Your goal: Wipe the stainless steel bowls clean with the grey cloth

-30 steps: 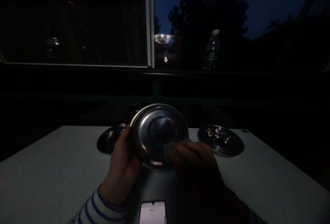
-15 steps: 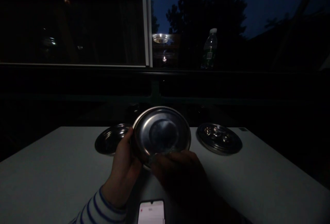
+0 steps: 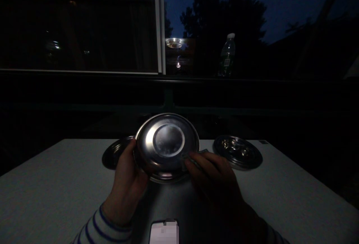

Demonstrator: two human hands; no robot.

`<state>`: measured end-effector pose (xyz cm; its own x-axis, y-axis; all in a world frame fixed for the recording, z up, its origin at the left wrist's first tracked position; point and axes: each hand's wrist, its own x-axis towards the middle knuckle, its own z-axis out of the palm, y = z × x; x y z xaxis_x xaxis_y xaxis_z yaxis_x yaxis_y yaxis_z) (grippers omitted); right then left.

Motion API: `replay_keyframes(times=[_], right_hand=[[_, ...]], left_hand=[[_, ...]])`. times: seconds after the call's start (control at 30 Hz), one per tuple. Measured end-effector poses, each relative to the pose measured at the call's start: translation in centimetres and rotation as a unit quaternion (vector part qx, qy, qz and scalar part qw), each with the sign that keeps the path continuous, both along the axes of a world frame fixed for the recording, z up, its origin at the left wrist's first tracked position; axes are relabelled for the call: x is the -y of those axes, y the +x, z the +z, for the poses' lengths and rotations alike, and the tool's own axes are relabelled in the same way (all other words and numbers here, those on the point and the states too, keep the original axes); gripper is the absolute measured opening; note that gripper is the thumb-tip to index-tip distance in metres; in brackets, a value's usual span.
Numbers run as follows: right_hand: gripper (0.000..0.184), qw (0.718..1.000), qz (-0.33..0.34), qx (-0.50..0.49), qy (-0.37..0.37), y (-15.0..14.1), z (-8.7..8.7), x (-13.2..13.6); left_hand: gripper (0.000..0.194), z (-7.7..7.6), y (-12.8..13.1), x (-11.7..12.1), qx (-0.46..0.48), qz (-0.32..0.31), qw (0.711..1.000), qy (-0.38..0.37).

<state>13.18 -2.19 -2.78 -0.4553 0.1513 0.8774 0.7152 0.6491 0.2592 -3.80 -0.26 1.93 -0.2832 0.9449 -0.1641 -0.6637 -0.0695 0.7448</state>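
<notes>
A round steel plate (image 3: 167, 143) is tilted up toward me above a pale table (image 3: 56, 188). My left hand (image 3: 127, 178) grips its left rim, with the thumb over the edge. My right hand (image 3: 214, 178) presses a small cloth (image 3: 187, 157) against the plate's lower right part, fingers bent around the cloth. The light is very dim and the right hand is mostly in shadow.
A second steel plate (image 3: 113, 156) lies flat behind my left hand. A stack of plates (image 3: 238, 152) lies to the right. A lit phone (image 3: 164, 232) rests at the near edge. A water bottle (image 3: 226, 56) stands on the dark window ledge beyond.
The plate has shifted slightly left and tilted more toward me. My right hand with the cloth has moved from the plate's bottom edge to its lower right.
</notes>
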Motion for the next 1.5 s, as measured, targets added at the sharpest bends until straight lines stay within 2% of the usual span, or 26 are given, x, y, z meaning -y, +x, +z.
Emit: replay_keyframes(times=[0.13, 0.2, 0.33, 0.53, 0.7, 0.87, 1.07, 1.2, 1.37, 1.5], right_hand=[[0.025, 0.999, -0.003, 0.02, 0.036, -0.3, -0.6, 0.1], [0.026, 0.999, 0.007, 0.036, 0.025, -0.3, -0.7, 0.0], [0.023, 1.0, 0.001, -0.024, -0.014, 0.3, -0.3, 0.0], [0.027, 1.0, 0.016, 0.013, 0.004, -0.1, -0.6, 0.3], [0.026, 0.998, 0.005, -0.06, -0.025, 0.8, -0.1, -0.2], [0.028, 1.0, 0.009, 0.002, -0.003, -0.1, -0.6, 0.5], [0.024, 0.996, 0.009, -0.083, -0.011, 0.1, 0.2, 0.3], [0.022, 0.999, 0.021, -0.036, 0.006, -0.5, -0.3, 0.4], [0.024, 0.995, 0.018, -0.099, -0.002, 0.1, 0.0, -0.2], [0.025, 0.998, 0.024, -0.064, -0.011, -0.1, -0.2, 0.3]], left_hand=[[0.017, -0.3, 0.0, -0.1, 0.029, -0.013, 0.999, -0.016], [0.017, -0.3, 0.0, 0.0, 0.033, -0.005, 0.999, -0.011], [0.018, -0.1, -0.1, 0.2, 0.045, -0.001, 0.999, 0.005], [0.021, 0.2, -0.1, 0.4, 0.043, 0.004, 0.999, -0.002], [0.025, 0.4, 0.0, 0.3, 0.051, -0.004, 0.999, 0.012], [0.027, 0.2, -0.1, 0.1, 0.046, 0.0, 0.999, 0.007], [0.027, 0.0, 0.1, 0.1, 0.052, -0.009, 0.999, 0.008], [0.028, 0.1, 0.0, 0.0, 0.052, -0.01, 0.999, 0.012], [0.026, -0.1, -0.3, -0.1, 0.046, -0.025, 0.998, 0.02], [0.027, -0.1, -0.3, 0.0, 0.041, -0.022, 0.999, 0.019]])
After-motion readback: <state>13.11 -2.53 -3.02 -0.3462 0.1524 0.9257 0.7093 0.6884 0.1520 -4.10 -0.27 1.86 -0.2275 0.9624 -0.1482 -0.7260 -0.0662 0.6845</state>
